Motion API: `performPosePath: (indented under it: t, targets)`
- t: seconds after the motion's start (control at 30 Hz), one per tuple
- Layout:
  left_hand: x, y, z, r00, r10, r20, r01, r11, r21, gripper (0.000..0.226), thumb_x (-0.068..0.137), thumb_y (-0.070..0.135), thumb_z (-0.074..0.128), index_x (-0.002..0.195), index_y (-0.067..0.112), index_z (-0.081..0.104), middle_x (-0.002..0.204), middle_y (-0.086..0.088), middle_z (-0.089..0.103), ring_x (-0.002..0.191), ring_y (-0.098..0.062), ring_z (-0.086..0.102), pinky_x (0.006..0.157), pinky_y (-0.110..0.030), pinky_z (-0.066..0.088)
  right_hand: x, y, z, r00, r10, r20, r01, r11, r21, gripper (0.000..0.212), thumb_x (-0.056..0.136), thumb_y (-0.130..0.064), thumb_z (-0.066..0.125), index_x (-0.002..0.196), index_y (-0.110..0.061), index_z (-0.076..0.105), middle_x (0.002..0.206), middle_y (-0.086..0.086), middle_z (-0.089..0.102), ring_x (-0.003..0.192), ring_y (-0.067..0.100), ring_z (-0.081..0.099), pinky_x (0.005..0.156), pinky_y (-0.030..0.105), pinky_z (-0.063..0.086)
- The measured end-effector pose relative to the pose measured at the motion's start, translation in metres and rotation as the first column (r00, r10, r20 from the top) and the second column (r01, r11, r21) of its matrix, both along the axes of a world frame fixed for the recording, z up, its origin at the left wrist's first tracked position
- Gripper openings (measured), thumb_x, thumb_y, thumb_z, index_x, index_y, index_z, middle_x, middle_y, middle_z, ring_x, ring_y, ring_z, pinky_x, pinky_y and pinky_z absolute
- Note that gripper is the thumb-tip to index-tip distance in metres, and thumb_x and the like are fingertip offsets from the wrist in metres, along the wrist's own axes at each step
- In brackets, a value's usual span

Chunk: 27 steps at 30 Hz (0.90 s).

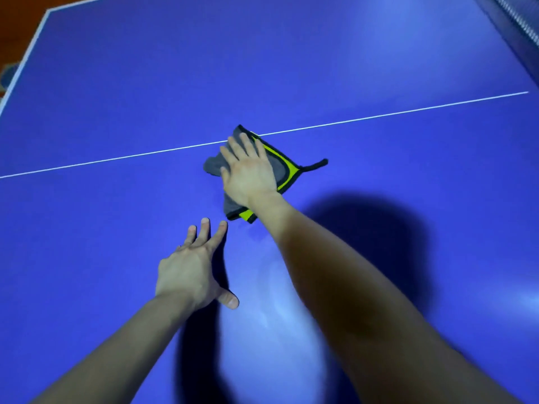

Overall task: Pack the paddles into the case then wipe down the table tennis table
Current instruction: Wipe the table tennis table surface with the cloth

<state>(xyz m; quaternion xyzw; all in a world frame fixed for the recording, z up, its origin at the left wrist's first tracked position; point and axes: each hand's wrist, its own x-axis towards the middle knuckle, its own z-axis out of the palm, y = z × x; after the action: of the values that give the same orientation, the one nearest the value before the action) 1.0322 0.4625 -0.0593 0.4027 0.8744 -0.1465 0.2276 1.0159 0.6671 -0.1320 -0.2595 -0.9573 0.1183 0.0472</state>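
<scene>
The right grip (pixel 249 173) lies flat and wide open on the wiping cloth (pixel 281 167), pressing it down and holding nothing. The cloth is right under this grip, on the blue surface (pixel 116 97), with its far corner on the white line (pixel 87 163). Its long way runs from near the person to far away, in line with the right arm. Its little black loop (pixel 316 164) points right. The left grip (pixel 189 269) is open too, with fingers spread. The cloth sits just past its fingertips, so the right grip looks set to wipe.

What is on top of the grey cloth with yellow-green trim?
The right hand, fingers straight, presses flat on the grey cloth; the part beneath the palm is hidden.
</scene>
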Motion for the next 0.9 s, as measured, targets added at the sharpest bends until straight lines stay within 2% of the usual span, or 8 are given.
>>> performPosePath:
  t: [0.13,0.27,0.37,0.43,0.53,0.67,0.8,0.9]
  targets:
    - [0.001,0.002,0.003,1.000,0.011,0.011,-0.010,1.000,-0.020,0.170,0.040,0.071,0.098,0.164,0.052,-0.017,0.177,0.017,-0.016,0.166,-0.013,-0.002,0.097,-0.044,0.053,0.111,0.073,-0.016,0.961,-0.195,-0.196,0.201,0.980,0.013,0.061,0.098,-0.046,0.045,0.149,-0.020,0.066,0.164,0.004,0.054,0.159,0.031,0.039,0.131,0.051,0.025]
    - [0.002,0.003,0.004,1.000,-0.016,0.001,0.016,1.000,-0.023,0.169,0.041,0.073,0.097,0.166,0.048,-0.014,0.178,0.014,-0.012,0.166,-0.016,-0.001,0.094,-0.043,0.051,0.238,0.121,-0.014,0.845,-0.518,-0.134,0.526,0.850,0.036,0.063,0.102,-0.045,0.043,0.156,-0.017,0.059,0.169,0.008,0.047,0.162,0.034,0.032,0.132,0.056,0.022]
    - [0.001,0.003,0.006,0.999,-0.037,-0.017,0.037,0.999,-0.027,0.169,0.040,0.078,0.095,0.166,0.047,-0.013,0.179,0.012,-0.008,0.166,-0.017,0.001,0.095,-0.043,0.051,0.227,0.083,-0.015,0.749,-0.654,-0.101,0.661,0.747,0.070,0.063,0.102,-0.043,0.043,0.157,-0.014,0.058,0.169,0.011,0.047,0.161,0.038,0.032,0.132,0.058,0.021]
    - [-0.001,0.001,0.006,0.998,-0.049,-0.034,0.049,0.999,-0.018,0.169,0.037,0.083,0.092,0.167,0.047,-0.010,0.179,0.012,-0.004,0.166,-0.015,0.006,0.095,-0.043,0.051,0.188,0.032,-0.014,0.798,-0.589,-0.128,0.599,0.798,0.066,0.063,0.101,-0.041,0.043,0.153,-0.011,0.062,0.165,0.013,0.052,0.159,0.040,0.037,0.131,0.060,0.025]
    - [-0.002,-0.008,0.006,1.000,-0.005,-0.001,0.005,0.999,0.051,0.167,0.036,0.084,0.091,0.169,0.044,-0.002,0.179,0.016,-0.001,0.165,-0.010,0.007,0.105,-0.047,0.050,0.131,-0.072,-0.011,0.955,-0.264,-0.137,0.276,0.958,0.077,0.060,0.102,-0.040,0.046,0.154,-0.013,0.061,0.166,0.010,0.050,0.161,0.038,0.033,0.131,0.058,0.025]
    - [0.018,-0.042,-0.001,0.986,0.166,0.020,-0.167,0.963,0.214,0.144,0.060,0.082,0.086,0.171,0.028,0.012,0.179,0.005,0.013,0.165,-0.015,0.015,0.119,-0.049,0.044,0.131,-0.125,-0.003,0.983,0.047,-0.176,-0.044,0.999,0.021,0.056,0.104,-0.039,0.050,0.155,-0.018,0.061,0.167,0.003,0.050,0.163,0.029,0.031,0.133,0.051,0.021]
    - [0.052,-0.082,0.004,0.984,0.175,0.017,-0.173,0.945,0.276,0.118,0.076,0.077,0.080,0.169,0.030,0.024,0.178,0.007,0.019,0.163,-0.014,0.019,0.119,-0.046,0.044,0.231,-0.040,-0.016,0.959,-0.150,-0.240,0.159,0.987,0.020,0.054,0.097,-0.038,0.051,0.142,-0.015,0.070,0.157,0.008,0.060,0.153,0.036,0.047,0.127,0.055,0.034]
    - [0.076,-0.107,0.011,0.983,0.161,0.085,-0.179,0.939,0.293,0.127,0.065,0.082,0.083,0.168,0.033,0.027,0.178,0.009,0.018,0.164,-0.013,0.015,0.125,-0.044,0.038,0.332,0.017,-0.022,0.876,-0.435,-0.210,0.459,0.885,0.078,0.056,0.099,-0.040,0.049,0.146,-0.014,0.066,0.160,0.011,0.057,0.154,0.038,0.043,0.127,0.058,0.032]
